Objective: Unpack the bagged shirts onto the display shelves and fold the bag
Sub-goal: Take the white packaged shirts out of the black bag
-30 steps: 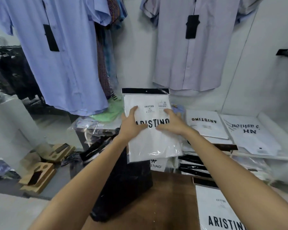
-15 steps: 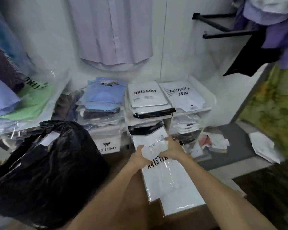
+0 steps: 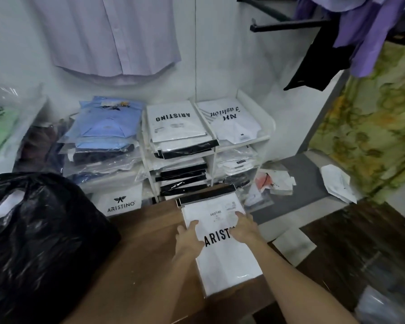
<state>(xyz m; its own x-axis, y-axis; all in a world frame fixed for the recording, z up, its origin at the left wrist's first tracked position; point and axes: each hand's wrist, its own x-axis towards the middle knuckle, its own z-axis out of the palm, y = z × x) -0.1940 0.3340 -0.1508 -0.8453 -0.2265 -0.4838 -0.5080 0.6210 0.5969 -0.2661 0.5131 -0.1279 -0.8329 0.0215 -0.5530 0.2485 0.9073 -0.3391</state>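
Wooden counter | packaged shirt flat | left hand, right hand fingers grasping its sides

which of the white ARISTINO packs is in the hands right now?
The ARISTINO pack on the wooden table, held by both hands: left hand, right hand. The upside-down one lies untouched on the shelf.
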